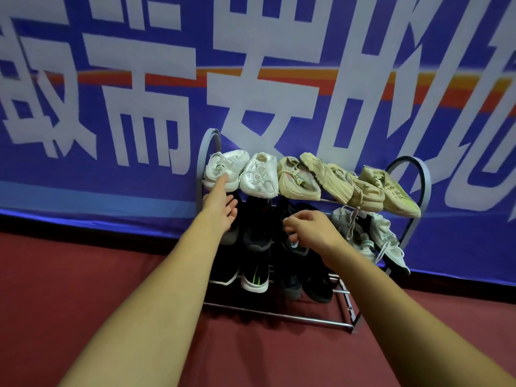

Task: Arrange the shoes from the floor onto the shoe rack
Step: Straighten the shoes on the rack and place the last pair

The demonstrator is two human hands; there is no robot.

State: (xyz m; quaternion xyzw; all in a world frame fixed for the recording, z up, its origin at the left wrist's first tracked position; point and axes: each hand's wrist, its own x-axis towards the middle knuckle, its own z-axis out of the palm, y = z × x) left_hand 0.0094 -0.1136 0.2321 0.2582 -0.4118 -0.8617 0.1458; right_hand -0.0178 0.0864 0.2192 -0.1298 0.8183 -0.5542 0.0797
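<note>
Grey metal shoe rack [423, 180], white, beige, black shoes [258, 174] filling tiers

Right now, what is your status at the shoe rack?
Left hand open, touching white shoe. Right hand on black shoe, grip unclear. Rack nearly full.

Shoe rack [307, 321]: smooth shiny metal tubing. White shoes [243, 174], beige shoes [346, 185]: soft matt knit cloth. Floor [83, 275]: matt maroon carpet. Banner [111, 107]: smooth printed fabric.

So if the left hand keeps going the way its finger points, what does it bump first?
Probably the white shoe at the top shelf's left end: the left hand already has a fingertip at it, though depth is hard to judge.
</note>
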